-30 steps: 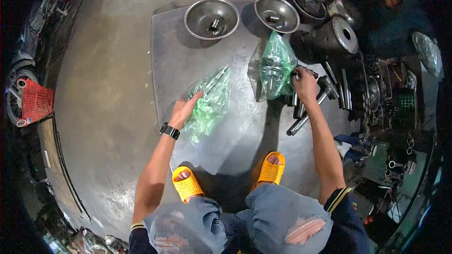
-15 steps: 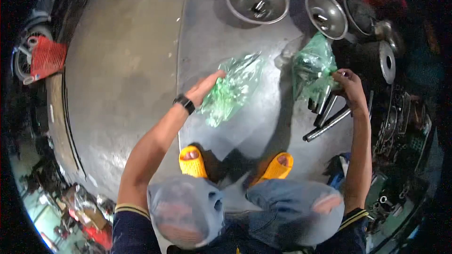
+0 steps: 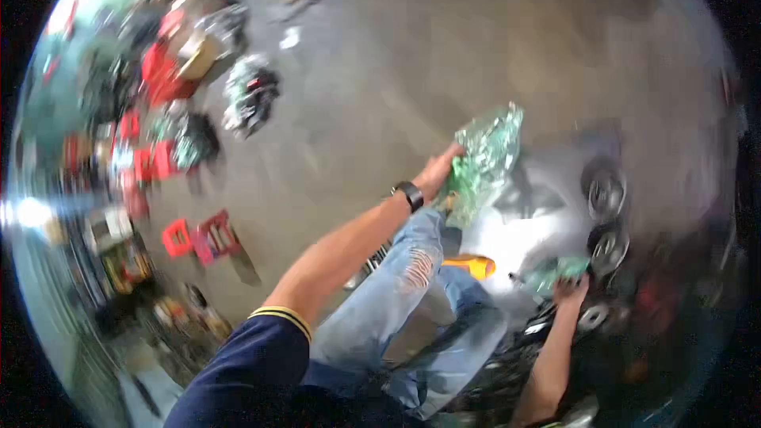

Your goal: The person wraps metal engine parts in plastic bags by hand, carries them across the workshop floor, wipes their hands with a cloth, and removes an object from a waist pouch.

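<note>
My left hand point(image 3: 438, 173) is closed on the gathered side of a crumpled, see-through green plastic bag point(image 3: 490, 152). It holds this bag up over the floor, and whether anything is inside I cannot tell. Off to the lower right, my right hand point(image 3: 569, 292) grips a second green plastic bag point(image 3: 547, 276), which is blurred. Beside that bag are two metal bowls, one farther point(image 3: 606, 194) and one nearer point(image 3: 609, 249). A round metal part with a centre hole point(image 3: 593, 317) lies close to my right wrist.
Red plastic stools point(image 3: 216, 236) stand on the floor at left. Filled bags point(image 3: 252, 93) and a red bag point(image 3: 165, 71) sit farther up. Dark metal parts point(image 3: 507, 361) lie below my right arm. A yellow sandal point(image 3: 476, 266) shows beyond my knees.
The view has swung left, bringing stools and bags into sight. Both hands still hold their green bags; the bowls and my right hand now appear lower right.
</note>
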The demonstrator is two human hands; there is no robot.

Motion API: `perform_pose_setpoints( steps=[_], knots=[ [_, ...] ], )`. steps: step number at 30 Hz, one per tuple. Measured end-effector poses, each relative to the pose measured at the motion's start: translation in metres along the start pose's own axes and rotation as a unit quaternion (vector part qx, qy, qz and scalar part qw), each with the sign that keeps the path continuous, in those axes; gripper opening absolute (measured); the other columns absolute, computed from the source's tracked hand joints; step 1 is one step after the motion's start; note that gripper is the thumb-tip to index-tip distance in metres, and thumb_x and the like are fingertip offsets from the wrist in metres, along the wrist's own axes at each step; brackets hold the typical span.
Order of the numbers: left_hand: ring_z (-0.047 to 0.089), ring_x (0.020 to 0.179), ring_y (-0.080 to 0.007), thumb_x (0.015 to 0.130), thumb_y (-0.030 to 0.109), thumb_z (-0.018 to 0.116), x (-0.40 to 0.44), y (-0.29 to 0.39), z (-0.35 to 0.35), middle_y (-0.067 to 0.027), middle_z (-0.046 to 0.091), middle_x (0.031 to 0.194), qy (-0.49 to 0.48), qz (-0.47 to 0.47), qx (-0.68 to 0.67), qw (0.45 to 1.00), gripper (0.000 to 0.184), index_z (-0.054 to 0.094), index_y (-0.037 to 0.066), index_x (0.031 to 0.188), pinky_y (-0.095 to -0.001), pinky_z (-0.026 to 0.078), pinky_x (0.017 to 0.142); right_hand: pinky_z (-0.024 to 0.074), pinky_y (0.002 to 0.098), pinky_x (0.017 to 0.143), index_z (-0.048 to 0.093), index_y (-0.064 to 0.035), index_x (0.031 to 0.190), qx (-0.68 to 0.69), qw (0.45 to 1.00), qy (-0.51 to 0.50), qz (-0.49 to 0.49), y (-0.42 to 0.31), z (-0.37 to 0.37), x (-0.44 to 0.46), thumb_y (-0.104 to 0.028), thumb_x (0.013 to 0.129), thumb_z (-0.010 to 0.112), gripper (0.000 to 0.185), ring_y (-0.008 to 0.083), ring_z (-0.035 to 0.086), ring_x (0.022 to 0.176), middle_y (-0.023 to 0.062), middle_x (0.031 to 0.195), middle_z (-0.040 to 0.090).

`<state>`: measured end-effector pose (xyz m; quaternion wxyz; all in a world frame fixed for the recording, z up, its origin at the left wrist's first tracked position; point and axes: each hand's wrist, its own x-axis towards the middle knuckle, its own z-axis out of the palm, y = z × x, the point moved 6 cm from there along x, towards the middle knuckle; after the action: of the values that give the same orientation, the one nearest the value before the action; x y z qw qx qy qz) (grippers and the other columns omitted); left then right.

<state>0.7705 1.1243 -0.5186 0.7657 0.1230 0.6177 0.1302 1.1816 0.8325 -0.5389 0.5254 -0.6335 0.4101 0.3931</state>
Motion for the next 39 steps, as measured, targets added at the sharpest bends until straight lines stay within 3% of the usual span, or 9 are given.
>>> perform_pose_setpoints(
  steps=[3, 6, 11, 17, 22, 23, 29, 35, 39],
  knots=[
    [0.059, 0.09, -0.019, 0.082, 0.05, 0.055, -0.114, 0.046, -0.083, -0.0091, 0.063, 0.099, 0.058, 0.097, -0.152, 0.982, 0.056, 0.06, 0.003, 0.111, -0.0333, 0.049, 0.077, 0.0461, 0.0323, 0.062, 0.051, -0.0125, 0.11, -0.093, 0.992, -0.078, -0.037, 0.015, 0.022, -0.099, -0.043, 0.079, 0.068, 0.046, 0.0175, 0.046, 0.078, 0.0036, 0.093, 0.048],
    [0.06, 0.09, -0.0171, 0.085, 0.05, 0.052, -0.248, 0.081, -0.142, -0.0066, 0.064, 0.098, 0.059, 0.103, -0.31, 0.943, 0.053, 0.061, 0.005, 0.111, -0.0332, 0.049, 0.079, 0.0431, 0.0312, 0.054, 0.048, -0.0109, 0.088, -0.155, 0.984, -0.076, 0.037, 0.051, 0.065, -0.188, -0.041, 0.085, 0.06, 0.033, 0.017, 0.042, 0.06, 0.0019, 0.072, 0.046],
    [0.061, 0.081, -0.0146, 0.083, 0.05, 0.053, -0.424, 0.084, -0.261, -0.0025, 0.064, 0.094, 0.114, 0.186, -0.474, 0.853, 0.048, 0.061, 0.008, 0.104, -0.0313, 0.049, 0.071, 0.0433, 0.0348, 0.056, 0.044, -0.0111, 0.077, -0.31, 0.941, -0.136, 0.018, 0.144, 0.186, -0.309, -0.036, 0.085, 0.06, 0.03, 0.0181, 0.043, 0.06, 0.0046, 0.066, 0.045],
    [0.063, 0.07, -0.0156, 0.084, 0.051, 0.05, -0.57, 0.024, -0.389, -0.0017, 0.066, 0.082, 0.211, 0.347, -0.631, 0.661, 0.042, 0.063, 0.013, 0.096, -0.0294, 0.05, 0.063, 0.0479, 0.0334, 0.056, 0.047, -0.0159, 0.078, -0.506, 0.831, -0.23, -0.027, 0.28, 0.354, -0.411, -0.04, 0.085, 0.061, 0.029, 0.0173, 0.046, 0.062, 0.0014, 0.072, 0.048],
    [0.064, 0.088, -0.0254, 0.083, 0.047, 0.044, -0.613, -0.056, -0.469, -0.0086, 0.066, 0.1, 0.237, 0.421, -0.688, 0.542, 0.05, 0.06, 0.009, 0.109, -0.0416, 0.051, 0.082, 0.045, 0.0296, 0.042, 0.045, -0.0149, 0.074, -0.658, 0.668, -0.339, -0.078, 0.443, 0.466, -0.513, -0.032, 0.087, 0.061, 0.027, 0.0153, 0.041, 0.043, 0.0, 0.053, 0.039],
    [0.063, 0.092, -0.0276, 0.083, 0.05, 0.042, -0.615, -0.072, -0.487, -0.0101, 0.066, 0.103, 0.253, 0.422, -0.7, 0.517, 0.054, 0.06, 0.008, 0.112, -0.0436, 0.05, 0.084, 0.0337, 0.0285, 0.035, 0.048, -0.0137, 0.076, -0.678, 0.632, -0.347, -0.146, 0.474, 0.484, -0.545, -0.033, 0.087, 0.06, 0.025, 0.0158, 0.04, 0.039, 0.0011, 0.053, 0.037],
    [0.059, 0.102, -0.0279, 0.084, 0.056, 0.043, -0.648, -0.123, -0.563, -0.0088, 0.062, 0.113, 0.328, 0.405, -0.743, 0.419, 0.058, 0.057, 0.012, 0.12, -0.0494, 0.046, 0.091, 0.0338, 0.03, 0.033, 0.056, -0.0064, 0.08, -0.746, 0.377, -0.507, -0.209, 0.677, 0.543, -0.721, -0.027, 0.083, 0.063, 0.022, 0.0142, 0.041, 0.037, 0.001, 0.052, 0.041],
    [0.053, 0.112, -0.0328, 0.082, 0.057, 0.047, -0.689, -0.145, -0.66, -0.0096, 0.056, 0.124, 0.357, 0.43, -0.773, 0.301, 0.063, 0.053, 0.013, 0.126, -0.0533, 0.04, 0.098, 0.0307, 0.0236, 0.035, 0.048, -0.0114, 0.074, -0.769, 0.294, -0.561, -0.093, 0.904, 0.533, -0.864, -0.023, 0.088, 0.06, 0.021, 0.0081, 0.037, 0.039, -0.0038, 0.053, 0.04],
    [0.054, 0.108, -0.0296, 0.084, 0.056, 0.046, -0.713, -0.168, -0.747, -0.0078, 0.056, 0.122, 0.398, 0.413, -0.77, 0.279, 0.059, 0.053, 0.013, 0.124, -0.0496, 0.044, 0.094, 0.029, 0.0227, 0.035, 0.053, -0.0091, 0.083, -0.773, 0.29, -0.562, -0.051, 1.048, 0.508, -0.922, -0.021, 0.085, 0.065, 0.017, 0.0055, 0.034, 0.04, -0.0053, 0.055, 0.037]
  ],
)
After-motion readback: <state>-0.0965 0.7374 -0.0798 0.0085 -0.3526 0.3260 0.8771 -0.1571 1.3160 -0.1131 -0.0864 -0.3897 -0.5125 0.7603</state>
